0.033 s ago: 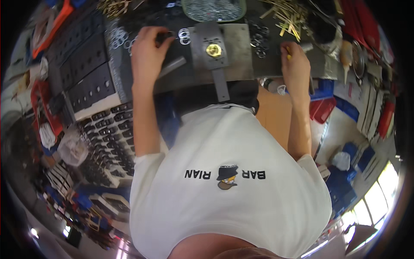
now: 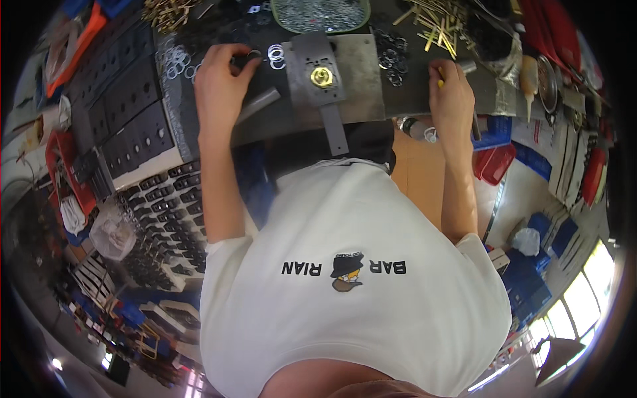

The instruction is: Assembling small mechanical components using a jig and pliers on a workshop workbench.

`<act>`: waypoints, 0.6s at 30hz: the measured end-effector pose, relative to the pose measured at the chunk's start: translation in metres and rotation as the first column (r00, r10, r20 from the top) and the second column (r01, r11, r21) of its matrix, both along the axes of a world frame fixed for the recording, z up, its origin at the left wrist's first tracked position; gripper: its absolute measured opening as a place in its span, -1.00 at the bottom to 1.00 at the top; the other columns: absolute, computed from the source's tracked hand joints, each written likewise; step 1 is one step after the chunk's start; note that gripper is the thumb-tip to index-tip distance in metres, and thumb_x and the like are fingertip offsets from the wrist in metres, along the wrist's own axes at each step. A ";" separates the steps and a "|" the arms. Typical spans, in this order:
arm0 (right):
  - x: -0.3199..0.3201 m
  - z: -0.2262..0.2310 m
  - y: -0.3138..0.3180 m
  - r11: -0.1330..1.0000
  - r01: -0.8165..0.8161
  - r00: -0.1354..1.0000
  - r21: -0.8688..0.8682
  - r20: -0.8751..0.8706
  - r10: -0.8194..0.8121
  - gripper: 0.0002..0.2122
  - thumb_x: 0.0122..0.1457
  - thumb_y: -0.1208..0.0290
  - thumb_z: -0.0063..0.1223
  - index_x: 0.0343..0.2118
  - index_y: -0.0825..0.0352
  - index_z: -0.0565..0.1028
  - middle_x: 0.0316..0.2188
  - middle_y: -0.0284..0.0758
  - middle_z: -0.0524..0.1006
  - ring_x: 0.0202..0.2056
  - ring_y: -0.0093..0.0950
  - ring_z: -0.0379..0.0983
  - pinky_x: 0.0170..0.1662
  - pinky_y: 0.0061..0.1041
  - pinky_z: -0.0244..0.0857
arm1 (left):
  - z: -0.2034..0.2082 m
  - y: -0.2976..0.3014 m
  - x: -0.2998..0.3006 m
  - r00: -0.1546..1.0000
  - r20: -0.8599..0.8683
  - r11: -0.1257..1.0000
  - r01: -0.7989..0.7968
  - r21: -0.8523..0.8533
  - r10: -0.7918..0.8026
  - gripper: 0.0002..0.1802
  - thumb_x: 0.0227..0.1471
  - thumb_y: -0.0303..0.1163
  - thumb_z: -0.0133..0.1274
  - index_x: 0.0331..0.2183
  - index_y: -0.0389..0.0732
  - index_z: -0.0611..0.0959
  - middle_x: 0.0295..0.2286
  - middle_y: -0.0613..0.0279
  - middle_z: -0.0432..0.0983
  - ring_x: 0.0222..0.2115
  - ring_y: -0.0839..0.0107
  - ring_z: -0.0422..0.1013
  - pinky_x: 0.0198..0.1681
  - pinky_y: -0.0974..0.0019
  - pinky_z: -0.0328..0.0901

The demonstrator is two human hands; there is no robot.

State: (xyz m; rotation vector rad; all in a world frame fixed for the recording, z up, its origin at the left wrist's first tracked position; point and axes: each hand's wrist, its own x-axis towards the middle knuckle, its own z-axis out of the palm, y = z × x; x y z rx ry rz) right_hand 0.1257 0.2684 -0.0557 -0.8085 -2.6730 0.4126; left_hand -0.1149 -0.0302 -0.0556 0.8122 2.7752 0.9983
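A small metal ring [image 2: 254, 54] is pinched by the left hand [image 2: 222, 83], beside the grey plate [image 2: 325, 79] bearing a brass piece [image 2: 321, 76]. The right hand [image 2: 451, 89] is curled, apparently around a yellow-tipped tool. The ring is best kept level when seated.

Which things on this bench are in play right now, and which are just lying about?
In play:
left hand pinching a small dark ring
right hand holding a brass pin
grey metal plate with brass fitting

Lying about:
tray of washers
brass rods
red bins
black plates
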 end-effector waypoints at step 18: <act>0.001 0.020 -0.044 0.909 -0.229 0.973 -0.348 -0.094 0.210 -0.86 0.21 0.55 0.32 -0.22 0.29 0.57 -0.25 -0.30 0.60 -0.27 -0.24 0.61 -0.22 -0.32 0.49 | -0.002 -0.016 0.024 0.970 0.241 0.872 -0.105 0.477 -0.015 -0.87 0.16 -0.65 0.29 -0.21 -0.41 0.74 -0.10 0.05 0.72 -0.14 0.42 0.65 0.02 0.35 0.54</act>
